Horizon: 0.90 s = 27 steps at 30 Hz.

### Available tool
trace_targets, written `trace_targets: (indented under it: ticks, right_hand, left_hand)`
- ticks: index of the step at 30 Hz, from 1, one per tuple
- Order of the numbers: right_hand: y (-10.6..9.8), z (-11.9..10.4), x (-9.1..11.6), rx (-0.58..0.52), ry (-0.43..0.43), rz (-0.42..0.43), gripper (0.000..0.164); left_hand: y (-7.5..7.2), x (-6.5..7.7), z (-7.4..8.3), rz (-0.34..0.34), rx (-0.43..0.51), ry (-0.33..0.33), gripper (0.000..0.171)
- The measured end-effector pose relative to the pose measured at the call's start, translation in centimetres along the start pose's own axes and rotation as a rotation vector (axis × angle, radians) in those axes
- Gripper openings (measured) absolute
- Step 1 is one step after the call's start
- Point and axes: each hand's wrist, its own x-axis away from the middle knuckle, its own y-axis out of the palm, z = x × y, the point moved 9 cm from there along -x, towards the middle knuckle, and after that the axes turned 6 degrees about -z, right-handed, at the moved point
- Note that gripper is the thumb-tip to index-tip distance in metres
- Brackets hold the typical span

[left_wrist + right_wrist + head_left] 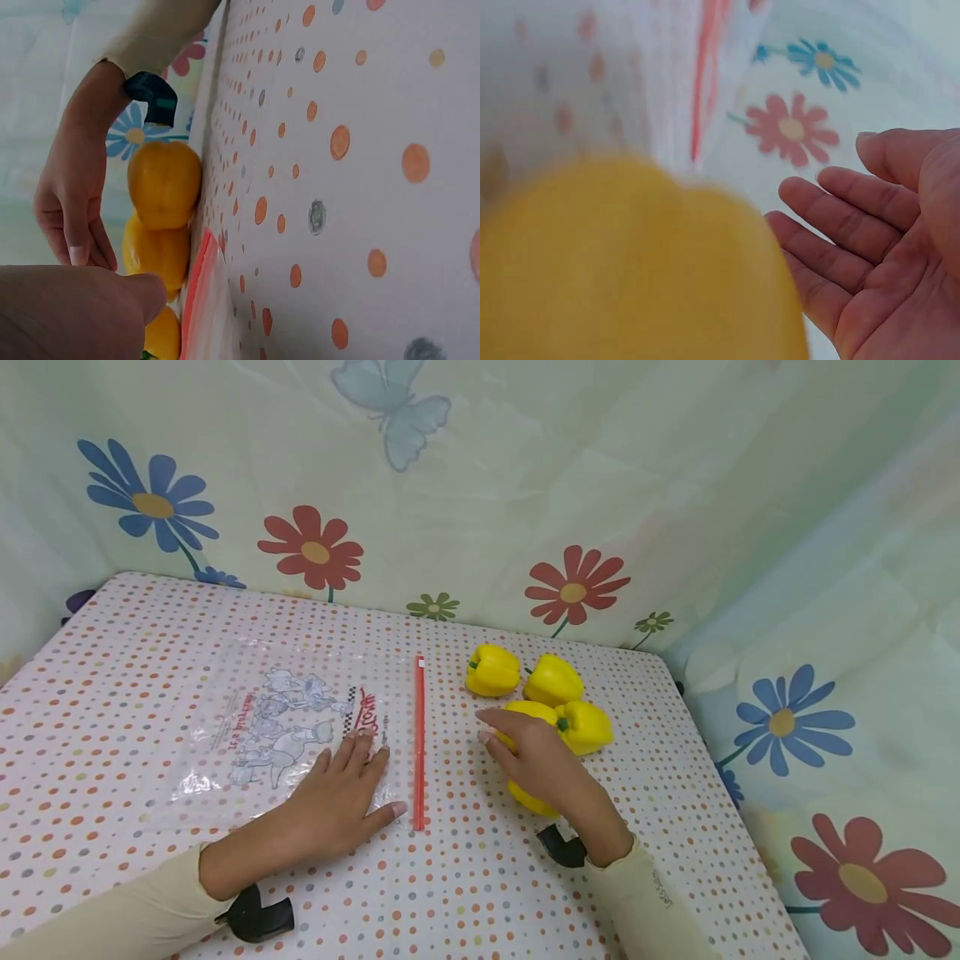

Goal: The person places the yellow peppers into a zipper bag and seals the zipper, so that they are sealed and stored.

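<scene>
My left hand (pixel 337 806) lies flat with spread fingers on a clear printed zip bag (pixel 202 752). Its red zipper strip (pixel 420 752) runs along the right side, and the thumb tip ends near it. Over the yellow bell peppers (pixel 587 727) hovers my right hand (pixel 536 756), hiding parts of two of them. The right wrist view shows that palm (pixel 900 300) bare and its fingers loosely extended, with one blurred pepper (pixel 645 270) close to the camera. Several peppers sit grouped right of the bag, the farthest ones (pixel 491 670) at the back.
A white dotted cloth (pixel 480 893) covers the table, whose right edge slopes away beyond the peppers. A flower-printed curtain (pixel 465 527) stands behind and at the sides. Black wrist mounts (pixel 258 918) jut out beneath both forearms.
</scene>
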Motion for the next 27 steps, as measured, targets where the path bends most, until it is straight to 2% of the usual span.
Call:
trace_targets:
  ticks: [6, 12, 18, 23, 27]
  right_hand:
    - [3.5, -1.1, -0.9, 0.031, -0.053, -0.085, 0.037]
    - [6.0, -1.5, -1.2, 0.087, -0.079, -0.166, 0.04]
    - [7.2, -2.3, -1.1, 0.135, -0.097, -0.225, 0.042]
    - [7.9, -2.4, -1.0, 0.138, -0.086, -0.285, 0.045]
    - [8.3, -2.8, -1.0, 0.139, -0.116, -0.32, 0.047]
  left_hand:
    - [0.5, -0.2, 0.0, -0.005, -0.001, -0.016, 0.08]
    - [0.8, -0.6, 0.2, -0.016, 0.002, -0.031, 0.081]
    - [0.9, -0.7, 0.1, -0.029, -0.016, -0.059, 0.082]
    - [0.9, -0.5, -0.2, -0.04, -0.039, -0.077, 0.082]
    - [0.7, -0.3, -0.6, -0.034, -0.04, -0.076, 0.082]
